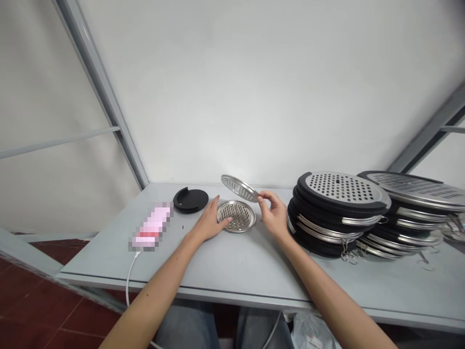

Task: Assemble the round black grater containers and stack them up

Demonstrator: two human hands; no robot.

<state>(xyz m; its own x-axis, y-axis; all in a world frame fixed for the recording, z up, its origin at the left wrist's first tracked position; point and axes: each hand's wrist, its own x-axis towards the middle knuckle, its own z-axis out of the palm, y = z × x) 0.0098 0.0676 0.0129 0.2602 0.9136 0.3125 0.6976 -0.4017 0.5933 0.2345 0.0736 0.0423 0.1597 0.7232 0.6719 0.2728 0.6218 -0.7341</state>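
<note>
A round metal grater disc [240, 216] with raised perforations lies flat on the table in front of me. My left hand [209, 221] rests at its left side, fingers stretched out and the thumb over the rim. Above and behind it, a second round metal grater disc [238, 187] is held tilted in the air. My right hand [274, 214] pinches this raised disc by its right edge, between thumb and fingers. To the left of my left hand lies a round black holder [191, 200] with a raised rim along part of its edge.
A phone-like device with a blurred screen [153, 227] and a white cable [131, 276] lie at the left. On the right stand two stacks of black-rimmed grater discs, a nearer stack [339, 191] and a farther stack [410, 186], with wire clips. A wall rises behind the table.
</note>
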